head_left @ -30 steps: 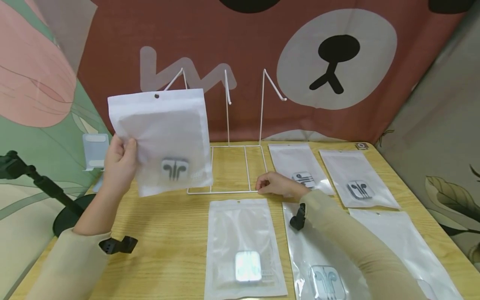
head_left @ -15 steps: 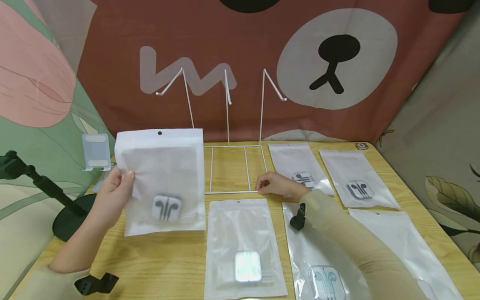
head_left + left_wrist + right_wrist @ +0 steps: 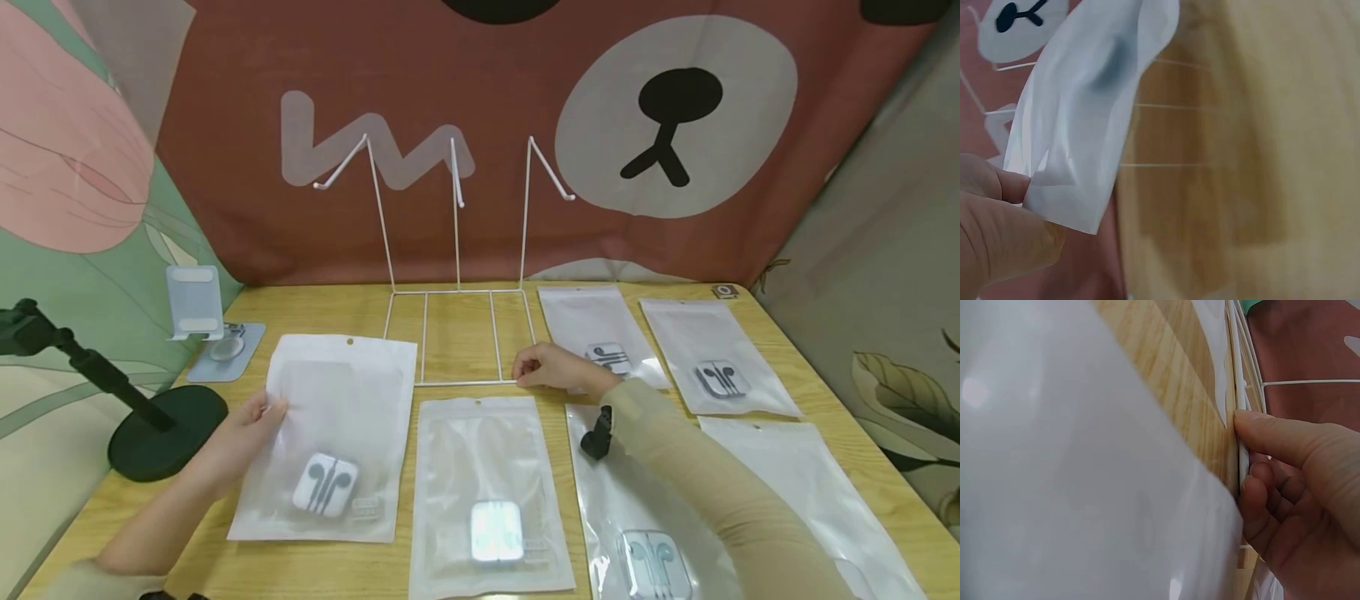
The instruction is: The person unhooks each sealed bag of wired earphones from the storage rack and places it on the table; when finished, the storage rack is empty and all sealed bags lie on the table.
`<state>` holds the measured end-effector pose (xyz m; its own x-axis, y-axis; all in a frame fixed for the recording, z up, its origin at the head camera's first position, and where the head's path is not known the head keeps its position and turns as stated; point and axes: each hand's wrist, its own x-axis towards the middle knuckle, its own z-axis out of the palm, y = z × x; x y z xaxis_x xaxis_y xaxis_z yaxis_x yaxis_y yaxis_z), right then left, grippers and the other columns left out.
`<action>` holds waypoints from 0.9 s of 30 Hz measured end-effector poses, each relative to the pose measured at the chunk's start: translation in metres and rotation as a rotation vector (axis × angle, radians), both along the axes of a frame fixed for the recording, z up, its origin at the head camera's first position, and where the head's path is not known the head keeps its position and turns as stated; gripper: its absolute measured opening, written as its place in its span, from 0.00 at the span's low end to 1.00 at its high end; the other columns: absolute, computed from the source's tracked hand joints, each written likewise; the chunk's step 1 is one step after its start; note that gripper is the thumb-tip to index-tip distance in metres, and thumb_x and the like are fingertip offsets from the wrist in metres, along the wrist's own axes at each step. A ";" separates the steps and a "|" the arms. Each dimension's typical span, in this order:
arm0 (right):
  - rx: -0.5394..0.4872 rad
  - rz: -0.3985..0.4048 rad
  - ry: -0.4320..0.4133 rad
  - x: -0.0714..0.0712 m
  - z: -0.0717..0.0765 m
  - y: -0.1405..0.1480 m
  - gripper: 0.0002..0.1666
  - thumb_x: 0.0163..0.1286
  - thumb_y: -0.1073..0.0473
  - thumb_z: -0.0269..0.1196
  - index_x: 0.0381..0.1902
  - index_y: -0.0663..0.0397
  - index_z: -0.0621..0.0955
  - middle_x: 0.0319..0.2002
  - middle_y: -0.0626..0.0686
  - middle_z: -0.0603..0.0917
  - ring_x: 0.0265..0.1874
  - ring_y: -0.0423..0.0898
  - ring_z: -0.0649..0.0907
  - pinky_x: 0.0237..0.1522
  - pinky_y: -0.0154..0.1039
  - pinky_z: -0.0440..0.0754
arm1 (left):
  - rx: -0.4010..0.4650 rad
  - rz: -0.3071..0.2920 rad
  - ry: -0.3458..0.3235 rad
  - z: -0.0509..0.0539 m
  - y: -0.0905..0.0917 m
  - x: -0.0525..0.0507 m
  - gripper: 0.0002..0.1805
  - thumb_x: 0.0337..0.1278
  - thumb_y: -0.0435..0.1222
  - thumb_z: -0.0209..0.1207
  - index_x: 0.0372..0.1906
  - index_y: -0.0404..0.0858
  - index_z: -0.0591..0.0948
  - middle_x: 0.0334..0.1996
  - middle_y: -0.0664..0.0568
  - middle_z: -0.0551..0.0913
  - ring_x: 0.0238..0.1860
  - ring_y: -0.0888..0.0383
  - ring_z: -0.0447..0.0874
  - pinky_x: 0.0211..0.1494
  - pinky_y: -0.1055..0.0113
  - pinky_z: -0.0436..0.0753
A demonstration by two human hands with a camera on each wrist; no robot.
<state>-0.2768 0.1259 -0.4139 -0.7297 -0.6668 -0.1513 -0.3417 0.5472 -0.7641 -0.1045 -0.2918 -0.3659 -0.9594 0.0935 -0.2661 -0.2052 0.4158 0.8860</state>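
Observation:
My left hand [image 3: 243,433] pinches the left edge of a white zip bag [image 3: 330,408], thumb on its front. Low in that bag a boxed set of earphones [image 3: 326,485] shows through the frosted front. In the left wrist view the thumb and a finger nip a corner of the bag [image 3: 1072,144] above the wood. My right hand [image 3: 555,367] holds the front right corner of a white wire display rack [image 3: 459,384], its fingers curled. Up close, thumb and fingers pinch the rack's wire [image 3: 1244,465]. The rack's three upright hooks carry no bags.
Another earphone bag [image 3: 450,450] lies flat in front of the rack. Several similar bags lie at the right, including one [image 3: 708,350] near the back. A black stand [image 3: 168,433] and a pale blue phone holder [image 3: 195,304] occupy the left side of the wooden table [image 3: 315,567].
My left hand has brought the bag down from in front of the left hook to near table level, uncovering that hook and upright. The right hand stays at the rack's corner.

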 end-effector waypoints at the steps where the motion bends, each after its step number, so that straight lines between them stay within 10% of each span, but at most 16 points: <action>1: -0.001 -0.004 -0.002 0.000 0.000 0.000 0.03 0.61 0.65 0.64 0.30 0.59 0.82 0.22 0.47 0.75 0.23 0.42 0.71 0.24 0.32 0.69 | 0.002 0.002 -0.030 -0.003 0.001 0.000 0.41 0.71 0.50 0.37 0.68 0.23 0.37 0.66 0.26 0.44 0.63 0.36 0.50 0.59 0.47 0.64; 7: 0.003 -0.001 0.000 0.000 0.000 0.000 0.03 0.61 0.64 0.64 0.30 0.60 0.82 0.22 0.47 0.75 0.23 0.42 0.71 0.24 0.33 0.69 | -0.043 0.012 -0.092 -0.014 0.002 -0.001 0.37 0.72 0.45 0.39 0.66 0.18 0.44 0.62 0.24 0.53 0.60 0.36 0.59 0.57 0.47 0.69; 13: -0.003 0.006 -0.002 -0.001 -0.001 0.001 0.03 0.61 0.64 0.64 0.30 0.59 0.82 0.23 0.48 0.75 0.23 0.42 0.71 0.25 0.33 0.69 | -0.129 -0.112 -0.111 -0.013 -0.012 -0.003 0.25 0.68 0.40 0.48 0.56 0.22 0.68 0.37 0.42 0.78 0.36 0.52 0.78 0.35 0.60 0.81; 18: -0.023 -0.002 -0.013 -0.002 -0.002 0.001 0.03 0.60 0.64 0.65 0.30 0.59 0.82 0.22 0.48 0.76 0.22 0.42 0.71 0.22 0.32 0.69 | -0.202 -0.225 -0.140 -0.019 -0.022 -0.007 0.15 0.62 0.42 0.55 0.36 0.32 0.78 0.17 0.53 0.72 0.20 0.58 0.70 0.22 0.67 0.74; 27: -0.015 0.002 -0.010 -0.003 -0.003 0.001 0.03 0.61 0.64 0.64 0.30 0.60 0.81 0.22 0.48 0.76 0.22 0.42 0.71 0.22 0.32 0.70 | -0.389 -0.283 -0.112 -0.023 -0.022 -0.012 0.18 0.57 0.43 0.59 0.18 0.37 0.71 0.12 0.51 0.73 0.13 0.59 0.68 0.19 0.67 0.71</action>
<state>-0.2795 0.1270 -0.4164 -0.7271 -0.6703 -0.1483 -0.3350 0.5350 -0.7756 -0.1160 -0.3137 -0.3890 -0.8741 0.2198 -0.4332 -0.1214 0.7646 0.6329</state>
